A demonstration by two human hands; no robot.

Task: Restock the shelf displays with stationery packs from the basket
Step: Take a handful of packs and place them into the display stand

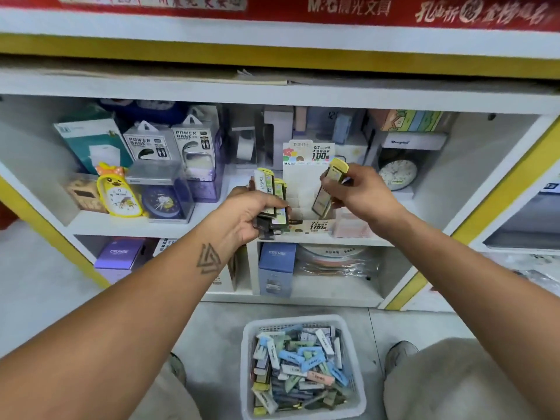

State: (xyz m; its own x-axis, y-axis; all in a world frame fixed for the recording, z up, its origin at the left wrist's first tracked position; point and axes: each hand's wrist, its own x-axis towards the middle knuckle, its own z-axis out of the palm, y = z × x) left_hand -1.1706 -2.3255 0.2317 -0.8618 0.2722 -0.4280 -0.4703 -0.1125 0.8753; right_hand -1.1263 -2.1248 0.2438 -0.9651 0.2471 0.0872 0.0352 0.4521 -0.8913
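Note:
My left hand (pixel 248 216) grips a bundle of several yellow-topped stationery packs (pixel 270 192) in front of the middle shelf. My right hand (pixel 360 190) pinches a single yellow-capped pack (pixel 328 189), tilted, its lower end over the white cardboard display box (pixel 303 180) that stands on the shelf. On the floor below, between my knees, sits a white plastic basket (pixel 248 338) filled with several loose packs in blue, green, pink and grey (pixel 303 365).
Power bank boxes (pixel 169 147), a yellow duck clock (pixel 118 192) and a round blue clock fill the shelf's left side. A white alarm clock (pixel 398 174) stands right of the display box. Purple and blue boxes (pixel 277 268) sit on the lower shelf.

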